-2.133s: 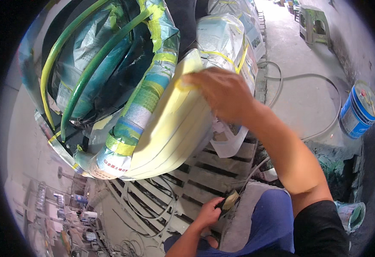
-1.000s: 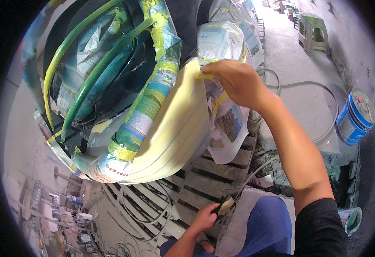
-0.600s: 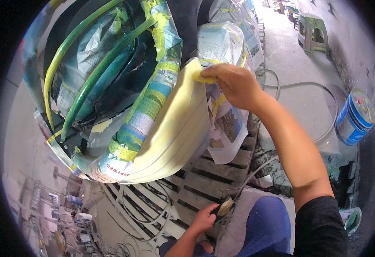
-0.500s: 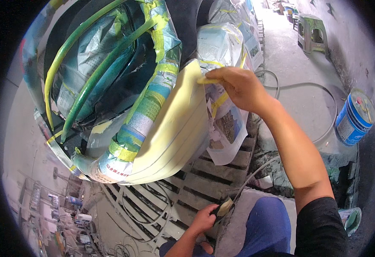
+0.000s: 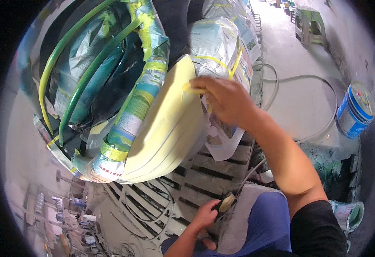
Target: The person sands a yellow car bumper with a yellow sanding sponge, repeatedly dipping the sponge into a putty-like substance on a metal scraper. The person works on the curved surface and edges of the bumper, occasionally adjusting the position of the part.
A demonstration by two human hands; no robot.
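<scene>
My right hand (image 5: 230, 101) pinches a small flat yellow piece (image 5: 192, 88), which looks like a spreader. Its edge is at the upper right of a smooth, curved, pale yellow panel (image 5: 164, 128); the hand covers part of that border. Lower down, in front of my knees, my left hand (image 5: 204, 215) grips a dark-handled putty knife (image 5: 226, 202) with a beige lump on its blade. Left of the panel runs a tube-like frame (image 5: 129, 122) wrapped in printed paper and yellow tape. Two curved green bars (image 5: 87, 83) stand beyond it.
Slatted grating (image 5: 196, 182) lies under the panel, with coiled hose (image 5: 149, 214) on it. Paper-masked parts (image 5: 215, 45) stand behind. At right are a blue can (image 5: 355, 110), a stool (image 5: 310, 26), a trailing hose (image 5: 307, 77) and a tipped tin (image 5: 351, 215). Clutter (image 5: 74, 227) fills the lower left.
My right hand has moved down and left along the panel with the yellow piece. My left hand still holds the putty knife low down. The whole view has shifted slightly.
</scene>
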